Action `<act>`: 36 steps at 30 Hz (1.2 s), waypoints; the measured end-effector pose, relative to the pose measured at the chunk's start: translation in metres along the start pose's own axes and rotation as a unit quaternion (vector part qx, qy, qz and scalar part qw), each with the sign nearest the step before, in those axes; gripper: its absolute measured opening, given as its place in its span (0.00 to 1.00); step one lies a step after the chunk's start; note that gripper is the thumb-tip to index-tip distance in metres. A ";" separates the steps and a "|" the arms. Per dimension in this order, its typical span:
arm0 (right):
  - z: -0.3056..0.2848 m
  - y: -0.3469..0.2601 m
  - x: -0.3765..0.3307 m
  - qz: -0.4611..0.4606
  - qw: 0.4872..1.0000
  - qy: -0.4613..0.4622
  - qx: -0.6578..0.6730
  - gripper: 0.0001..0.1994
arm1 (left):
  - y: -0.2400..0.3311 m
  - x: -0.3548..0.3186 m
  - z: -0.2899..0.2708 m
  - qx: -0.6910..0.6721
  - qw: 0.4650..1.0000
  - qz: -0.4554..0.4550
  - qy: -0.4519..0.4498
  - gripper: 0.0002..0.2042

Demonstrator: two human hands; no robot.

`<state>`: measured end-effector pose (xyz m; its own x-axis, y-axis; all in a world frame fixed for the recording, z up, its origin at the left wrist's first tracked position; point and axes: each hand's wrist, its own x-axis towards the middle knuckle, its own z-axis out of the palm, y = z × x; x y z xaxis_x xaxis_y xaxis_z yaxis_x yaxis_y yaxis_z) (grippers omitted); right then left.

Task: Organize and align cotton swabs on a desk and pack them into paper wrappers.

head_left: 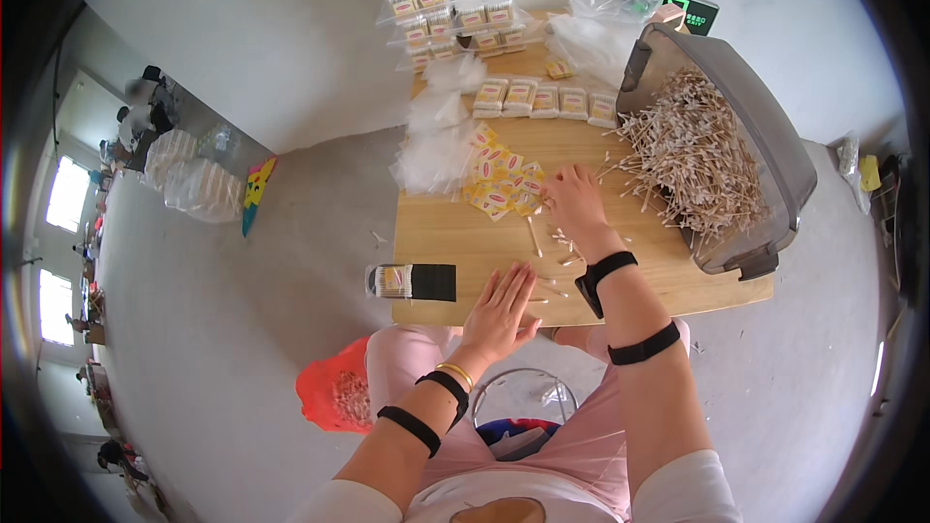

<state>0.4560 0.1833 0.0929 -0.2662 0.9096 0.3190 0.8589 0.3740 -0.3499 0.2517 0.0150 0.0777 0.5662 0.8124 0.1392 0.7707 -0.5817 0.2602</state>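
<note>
On the surface (455,237), a grey bin (783,145) is tipped at right, heaped with swabs (697,150); left hand (498,315) held flat near the front edge, grip unclosed, fingers straight; right hand (578,203) held beside yellow cards (499,174), fingers bent, grip's contents cannot be told; loose swabs (535,236) scattered between both hands

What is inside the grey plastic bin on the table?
The grey bin holds a heap of loose cotton swabs. Anything buried beneath the heap's surface is covered and cannot be seen.
</note>
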 end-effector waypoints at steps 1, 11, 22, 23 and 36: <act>-0.001 0.001 0.005 -0.001 1.000 -0.001 0.000 0.10 | 0.000 0.000 0.000 -0.001 1.000 -0.001 0.000 0.41; -0.007 0.021 0.010 0.041 0.998 -0.030 0.047 0.02 | 0.001 0.002 -0.002 -0.004 1.000 0.004 0.001 0.41; 0.010 -0.056 -0.057 0.108 0.994 0.002 -0.013 0.07 | 0.001 0.003 0.002 0.026 1.000 0.003 0.002 0.42; 0.014 -0.058 -0.065 0.101 0.995 0.018 -0.011 0.06 | 0.002 0.003 0.002 0.007 1.000 -0.002 0.009 0.42; -0.057 -0.021 -0.121 0.131 0.987 0.061 0.067 0.09 | -0.002 0.000 0.001 0.000 1.000 0.003 -0.004 0.41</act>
<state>0.4955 0.0554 0.1122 0.0196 0.9527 0.3032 0.8237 0.1565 -0.5450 0.2506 0.0161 0.0757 0.5734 0.8084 0.1330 0.7671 -0.5868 0.2592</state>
